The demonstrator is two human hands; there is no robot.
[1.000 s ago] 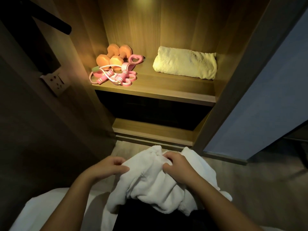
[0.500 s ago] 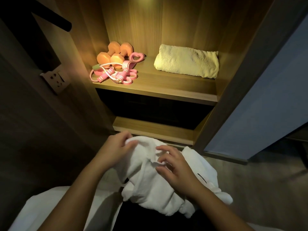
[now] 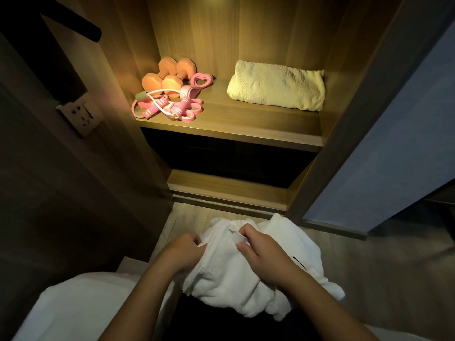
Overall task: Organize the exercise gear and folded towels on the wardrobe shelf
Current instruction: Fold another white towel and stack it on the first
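Note:
A crumpled white towel (image 3: 231, 284) lies on my lap, low in the view. My left hand (image 3: 184, 252) pinches its left edge, and my right hand (image 3: 261, 252) grips a fold near its top. On the lit wardrobe shelf (image 3: 246, 131) above, two orange dumbbells (image 3: 167, 77) stand at the back left. A pink jump rope (image 3: 160, 108) and a pink stretch band (image 3: 197, 89) lie tangled in front of them. A folded yellow towel (image 3: 275, 88) rests at the shelf's right side.
A lower wooden shelf (image 3: 229, 190) sits under a dark gap. A wall socket (image 3: 80, 114) is on the left panel, with a dark rail (image 3: 81, 28) above it. A blue-grey door panel (image 3: 384, 153) stands at the right. White bedding (image 3: 81, 306) lies at the lower left.
Both hands shifted their hold on the white towel. The left hand moved down from the towel's top to its left edge; the right hand curled round a fold.

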